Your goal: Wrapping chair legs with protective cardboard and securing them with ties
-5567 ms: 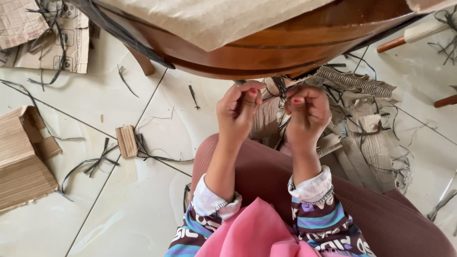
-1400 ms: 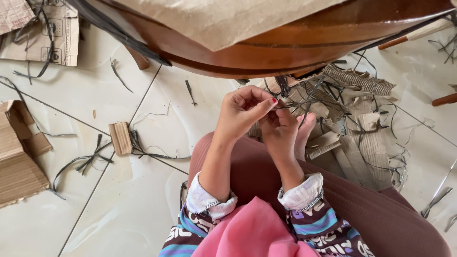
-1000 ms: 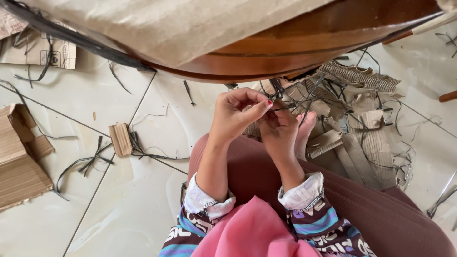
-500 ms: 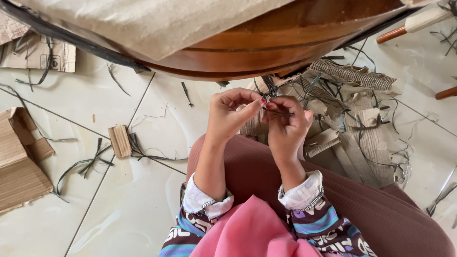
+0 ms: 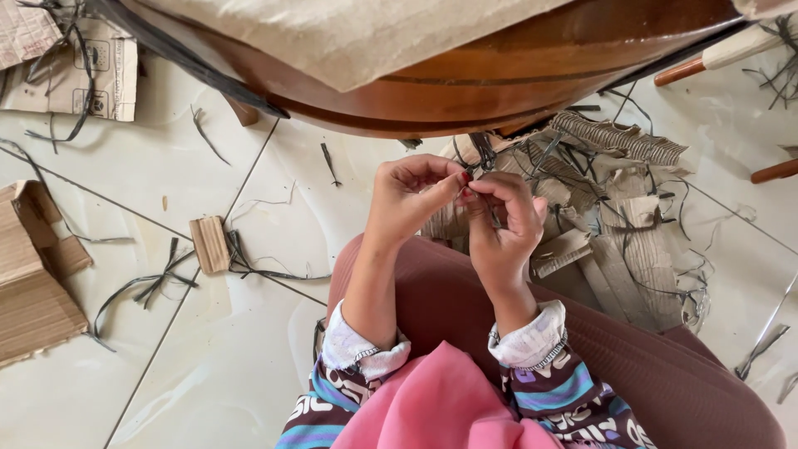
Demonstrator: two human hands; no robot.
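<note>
Dark strip (image 5: 485, 158) — a thin, flat, ribbon-like strand — sits pinched between the two hands just below the rim of the wooden table (image 5: 499, 79), over the person's lap. It looks very light and limp, bending freely rather than holding a shape, and probably a little slick, so it is best taken close to the working end, pinched flat between thumb and forefinger, not gripped in the fist.

Fingertips of both hands meet at one spot. On the left hand (image 5: 407, 195) the thumb and forefinger are pressed together on the strand, the other fingers loosely curled. On the right hand (image 5: 501, 220) the fingers are folded in tight, thumb against forefinger — closed on the same strand, though how much of it runs through the palm is hidden.

Outward from there: patterned sleeves with white cuffs, a pink cloth (image 5: 440, 407) on the lap, a heap of torn corrugated cardboard (image 5: 615, 224) tangled with more dark strands beyond the hands, a small cardboard block (image 5: 209, 244) and flattened cardboard pieces (image 5: 33, 291) lying on the pale tiled floor (image 5: 249, 349).
</note>
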